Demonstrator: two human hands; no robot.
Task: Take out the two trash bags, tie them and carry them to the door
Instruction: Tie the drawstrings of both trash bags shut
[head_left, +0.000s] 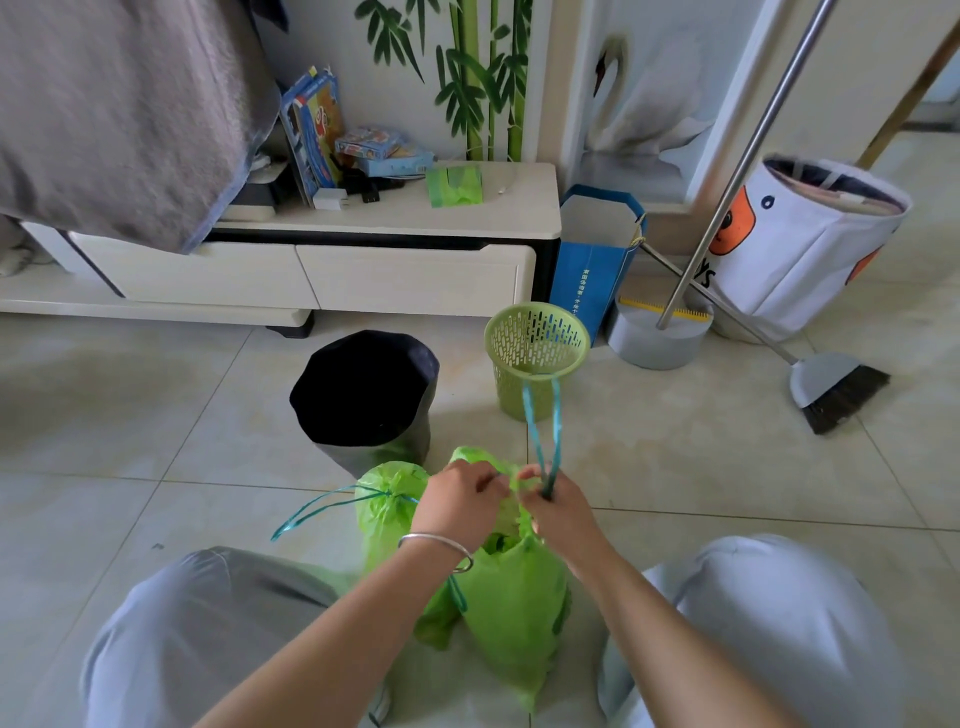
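Two green trash bags sit on the floor between my knees. The left bag (387, 512) is cinched at its neck, and its teal drawstring (311, 512) trails out to the left. The nearer right bag (511, 597) is open at the top. My left hand (460, 501) pinches that bag's rim. My right hand (553, 506) grips the bag's rim together with its teal drawstring loop (543, 421), which stands up above the hand.
A bin with a black liner (363, 395) and a bare green basket (535, 353) stand just beyond the bags. A low white cabinet (395, 270) lines the wall. A blue paper bag (592, 260), broom (836, 389), dustpan and white fabric hamper (800, 244) are at right.
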